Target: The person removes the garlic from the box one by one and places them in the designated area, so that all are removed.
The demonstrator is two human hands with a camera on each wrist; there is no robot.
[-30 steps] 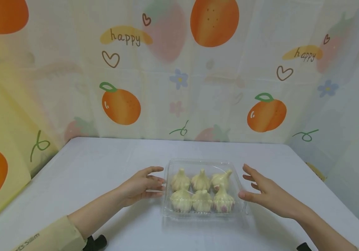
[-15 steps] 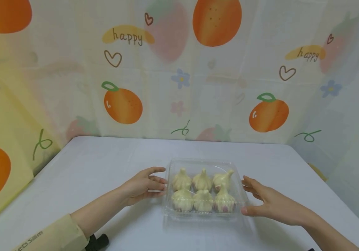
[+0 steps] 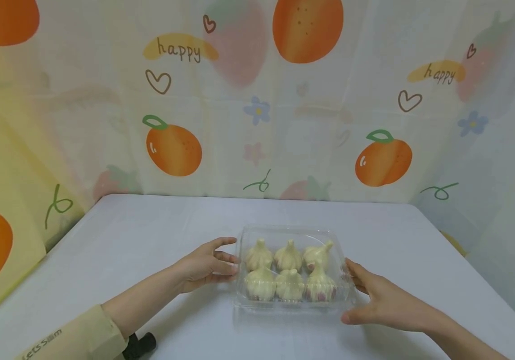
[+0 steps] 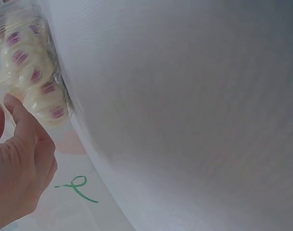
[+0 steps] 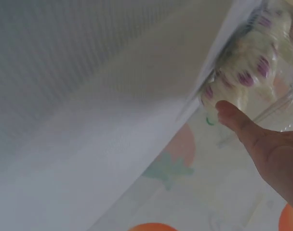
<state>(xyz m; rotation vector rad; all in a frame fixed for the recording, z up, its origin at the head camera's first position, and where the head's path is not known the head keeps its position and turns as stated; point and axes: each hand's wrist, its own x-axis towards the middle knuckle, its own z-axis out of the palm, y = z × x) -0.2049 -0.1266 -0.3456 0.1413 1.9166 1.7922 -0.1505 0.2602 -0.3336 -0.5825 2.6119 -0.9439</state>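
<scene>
A clear plastic clamshell box sits on the white table with its lid down. Several pale garlic bulbs stand inside in two rows; purple patches show on the bulbs in the left wrist view. My left hand is at the box's left side, fingers loosely spread and the tips at or near its wall. On the other side my right hand has its fingers by the right wall and its thumb held apart near the front right corner. Whether the fingertips touch the plastic is hard to tell.
The white tabletop extends around the box. Behind it hangs a curtain printed with oranges, hearts and flowers. A black wrist device is under the left sleeve.
My right hand has come down and closer to the box's right side, its thumb dropping toward the front corner. The left hand stays almost still, and the box has not visibly moved.
</scene>
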